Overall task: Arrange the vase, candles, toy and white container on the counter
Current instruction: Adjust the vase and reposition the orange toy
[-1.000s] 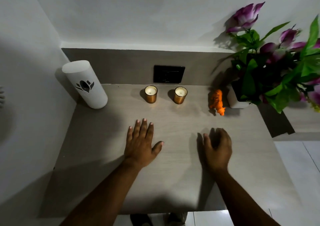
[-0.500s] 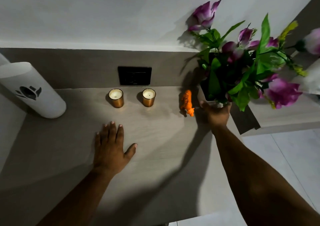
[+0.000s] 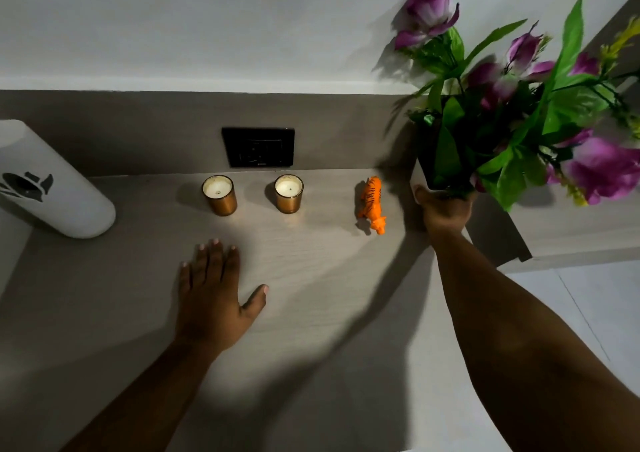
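My right hand (image 3: 445, 209) grips the base of the white vase (image 3: 420, 176) at the counter's back right; purple flowers and green leaves (image 3: 512, 112) spread above it and look blurred. An orange toy tiger (image 3: 371, 202) stands just left of that hand. Two copper-coloured candles (image 3: 219, 194) (image 3: 289, 193) stand side by side near the back wall. The white cylindrical container (image 3: 55, 185) with a black flower mark stands at the far left. My left hand (image 3: 214, 296) lies flat on the counter (image 3: 311, 313), fingers spread, holding nothing.
A black wall socket (image 3: 258, 147) sits on the grey backsplash behind the candles. A lower grey ledge (image 3: 571, 233) adjoins the counter on the right, with white floor tiles (image 3: 588, 296) beyond its edge.
My right hand went from resting on the counter to the vase's base and closed on it. The flowers now blur as the vase moves. My left hand stayed flat.
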`<state>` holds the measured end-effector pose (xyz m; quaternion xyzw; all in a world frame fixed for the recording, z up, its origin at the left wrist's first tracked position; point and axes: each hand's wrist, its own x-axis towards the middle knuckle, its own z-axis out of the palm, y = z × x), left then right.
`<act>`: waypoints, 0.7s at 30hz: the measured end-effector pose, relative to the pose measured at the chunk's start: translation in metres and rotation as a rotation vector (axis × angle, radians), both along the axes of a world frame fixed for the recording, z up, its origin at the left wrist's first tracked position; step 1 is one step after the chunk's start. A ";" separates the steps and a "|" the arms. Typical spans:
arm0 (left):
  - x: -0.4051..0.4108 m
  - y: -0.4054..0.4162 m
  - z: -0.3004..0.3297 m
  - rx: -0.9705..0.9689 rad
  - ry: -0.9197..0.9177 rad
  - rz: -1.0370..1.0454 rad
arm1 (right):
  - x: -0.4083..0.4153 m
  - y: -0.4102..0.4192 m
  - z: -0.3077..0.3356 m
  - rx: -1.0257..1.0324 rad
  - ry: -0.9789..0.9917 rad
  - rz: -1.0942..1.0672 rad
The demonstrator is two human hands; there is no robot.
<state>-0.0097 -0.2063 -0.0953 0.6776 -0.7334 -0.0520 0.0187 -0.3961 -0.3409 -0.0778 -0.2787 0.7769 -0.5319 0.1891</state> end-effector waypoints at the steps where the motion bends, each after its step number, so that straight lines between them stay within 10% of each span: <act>1: 0.000 -0.001 0.000 -0.001 0.000 -0.003 | -0.002 -0.001 0.000 0.000 -0.007 0.008; 11: 0.000 -0.001 0.008 0.014 0.012 -0.005 | 0.033 0.044 0.014 0.000 -0.091 0.039; 21: 0.002 -0.002 0.004 0.006 0.020 -0.011 | 0.106 0.041 0.044 0.275 0.359 0.305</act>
